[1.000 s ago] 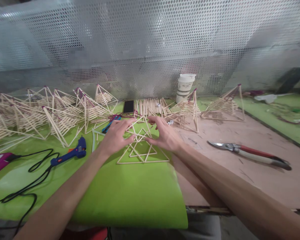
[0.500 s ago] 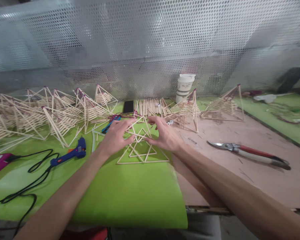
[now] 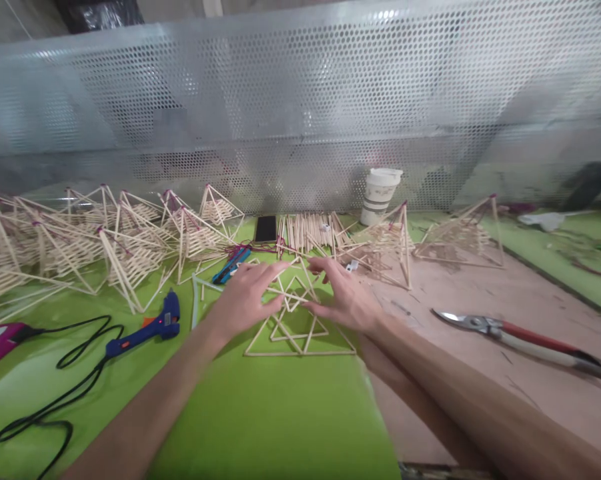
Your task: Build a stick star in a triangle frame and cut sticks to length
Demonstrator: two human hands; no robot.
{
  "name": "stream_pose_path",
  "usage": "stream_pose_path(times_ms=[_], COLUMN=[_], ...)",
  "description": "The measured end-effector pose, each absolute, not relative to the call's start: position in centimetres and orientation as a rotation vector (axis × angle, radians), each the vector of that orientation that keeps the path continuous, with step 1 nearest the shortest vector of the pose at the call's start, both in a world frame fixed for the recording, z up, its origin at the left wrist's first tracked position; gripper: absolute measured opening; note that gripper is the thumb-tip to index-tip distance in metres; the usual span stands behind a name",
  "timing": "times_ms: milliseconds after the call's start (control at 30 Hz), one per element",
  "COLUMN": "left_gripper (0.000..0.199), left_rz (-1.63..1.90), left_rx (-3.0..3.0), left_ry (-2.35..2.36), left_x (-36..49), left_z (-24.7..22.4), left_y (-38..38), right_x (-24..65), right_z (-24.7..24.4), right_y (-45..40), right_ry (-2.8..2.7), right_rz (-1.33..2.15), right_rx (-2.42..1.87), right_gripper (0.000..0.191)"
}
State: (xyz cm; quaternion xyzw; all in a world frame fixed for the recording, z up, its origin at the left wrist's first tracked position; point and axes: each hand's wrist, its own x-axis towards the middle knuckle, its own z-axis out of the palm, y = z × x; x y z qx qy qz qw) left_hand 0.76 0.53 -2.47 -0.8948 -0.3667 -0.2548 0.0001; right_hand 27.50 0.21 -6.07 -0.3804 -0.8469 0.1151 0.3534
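Observation:
A triangular frame of thin wooden sticks [image 3: 300,354] lies on the green sheet in front of me, with smaller stick triangles crossing inside it. My left hand [image 3: 243,297] is at the frame's left side, its thumb and forefinger curved about the upper sticks. Opposite it, my right hand [image 3: 347,295] holds the right side in the same way, thumb low and fingers near the top corner. The fingers partly cover the sticks, so the exact contact points are hidden.
A blue glue gun [image 3: 145,333] with a black cord lies left. Pruning shears [image 3: 525,340] rest right. Behind are finished stick pyramids [image 3: 130,260], loose sticks [image 3: 307,233], a phone [image 3: 266,229], a blue cutter [image 3: 231,265], a paper cup [image 3: 379,197] and a perforated metal panel [image 3: 300,100].
The view has tilted up and shifted left, so everything appears lower and farther right. Both hands keep nearly the same hold on the stick frame.

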Motion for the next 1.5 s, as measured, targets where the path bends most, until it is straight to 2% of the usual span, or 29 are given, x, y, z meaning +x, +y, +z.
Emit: stream_pose_path(times_ms=[300,567,967,1267,1500], left_gripper=[0.059,0.046,0.041,0.042,0.047], left_rz=[-0.773,-0.737,-0.725,-0.698,-0.521], left_rx=[-2.848,-2.824,-2.863,-2.92,-3.016], left_ry=[-1.039,-1.048,-1.009,-1.137,-1.321], left_x=[0.2,0.5,0.4,0.4,0.5], left_z=[-2.9,-2.6,-2.9,-3.2,-2.3], left_y=[0.9,0.8,1.0,1.0,0.8], right_x=[28.7,28.5,28.2,28.1,28.1], right_z=[-6.2,-6.0,-5.7,-5.8,-6.2], right_y=[0.6,0.2,-0.2,-0.3,-0.2], right_ry=[-2.221,-2.245,-2.251,-2.285,-2.328], right_rz=[0.324,0.311,0.272,0.379,0.347], right_rx=[-1.037,-1.02,-0.964,-1.013,-1.021], right_gripper=[0.071,0.068,0.07,0.068,0.065])
